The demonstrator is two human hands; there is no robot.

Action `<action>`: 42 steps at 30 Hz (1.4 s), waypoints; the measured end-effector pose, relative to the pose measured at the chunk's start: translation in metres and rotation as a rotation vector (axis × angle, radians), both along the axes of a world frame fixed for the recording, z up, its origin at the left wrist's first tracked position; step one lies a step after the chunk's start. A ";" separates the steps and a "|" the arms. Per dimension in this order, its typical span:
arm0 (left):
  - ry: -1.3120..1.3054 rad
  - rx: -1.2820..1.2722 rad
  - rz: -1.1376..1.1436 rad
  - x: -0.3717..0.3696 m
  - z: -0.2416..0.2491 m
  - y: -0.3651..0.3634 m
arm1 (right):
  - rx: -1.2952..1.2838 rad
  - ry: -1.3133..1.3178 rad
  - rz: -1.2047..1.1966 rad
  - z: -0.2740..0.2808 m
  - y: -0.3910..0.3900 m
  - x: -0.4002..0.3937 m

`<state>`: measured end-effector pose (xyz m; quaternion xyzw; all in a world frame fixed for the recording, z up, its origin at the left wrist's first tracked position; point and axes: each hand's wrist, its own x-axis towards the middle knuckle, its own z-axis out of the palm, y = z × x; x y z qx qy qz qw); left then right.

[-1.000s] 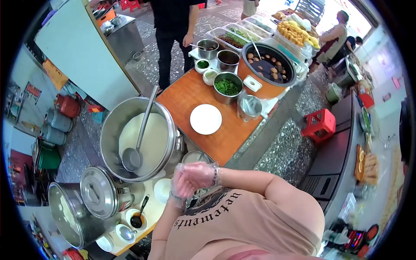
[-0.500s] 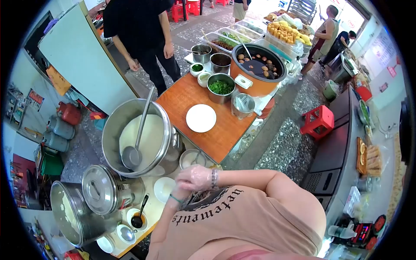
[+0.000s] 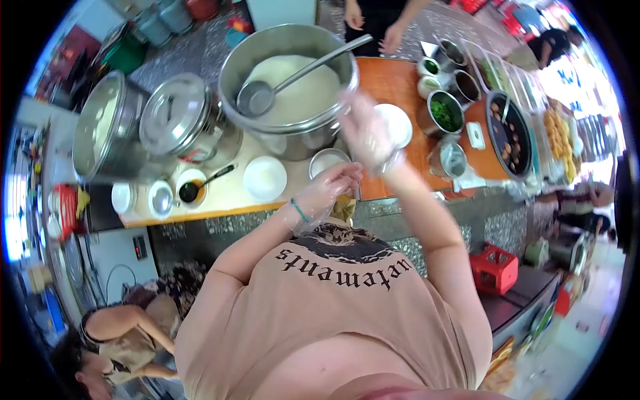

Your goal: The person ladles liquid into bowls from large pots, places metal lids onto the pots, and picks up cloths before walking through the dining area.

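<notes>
My left hand [image 3: 330, 192], in a clear plastic glove with a green band at the wrist, has its fingers loosely extended beside a small metal bowl [image 3: 327, 162]. My right hand [image 3: 368, 132], gloved and blurred by motion, is raised with fingers stretched out, between the large pot and a white plate [image 3: 395, 125]. Neither hand visibly holds anything. The large steel pot [image 3: 288, 120] contains pale liquid and a long-handled ladle [image 3: 256, 99]. A white bowl [image 3: 265, 178] stands left of my left hand.
Lidded [image 3: 172, 117] and open [image 3: 99, 127] pots stand left, near small bowls. On the orange table [image 3: 380, 73] are a pot of chopped greens [image 3: 445, 112] and a cooker of eggs [image 3: 510, 137]. A person in black [image 3: 377, 23] stands opposite; another person [image 3: 130, 333] is lower left.
The view has turned left. My hands, together before, are now apart; the right one has moved forward and up, while the left has extended its fingers.
</notes>
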<state>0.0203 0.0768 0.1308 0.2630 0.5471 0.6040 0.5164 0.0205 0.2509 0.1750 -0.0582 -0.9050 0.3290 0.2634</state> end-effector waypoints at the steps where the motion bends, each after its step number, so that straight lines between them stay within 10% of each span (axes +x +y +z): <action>1: -0.065 0.083 0.065 0.002 -0.017 -0.003 | 0.244 0.002 -0.078 -0.007 0.024 -0.034; 9: -0.214 -0.108 0.463 0.022 -0.024 -0.090 | 1.064 -0.715 -0.194 -0.024 0.125 -0.188; 16: -0.194 -0.219 0.758 0.017 -0.025 -0.142 | 0.859 -0.885 0.205 -0.009 0.104 -0.125; 19: -0.194 -0.222 0.760 0.012 -0.026 -0.138 | 0.599 -0.776 0.275 -0.007 0.095 -0.078; 24: -0.234 -0.168 0.675 0.011 -0.029 -0.113 | -0.728 -1.216 0.120 0.011 0.051 0.001; 31: -0.222 -0.157 0.659 0.017 -0.037 -0.100 | -1.013 -1.046 0.178 -0.041 0.011 0.066; 34: -0.197 -0.175 0.705 0.023 -0.039 -0.106 | -0.251 -0.615 0.081 -0.039 -0.005 0.080; 42: -0.295 -0.206 0.817 0.054 -0.075 -0.126 | 0.266 -0.554 0.237 -0.102 0.015 0.097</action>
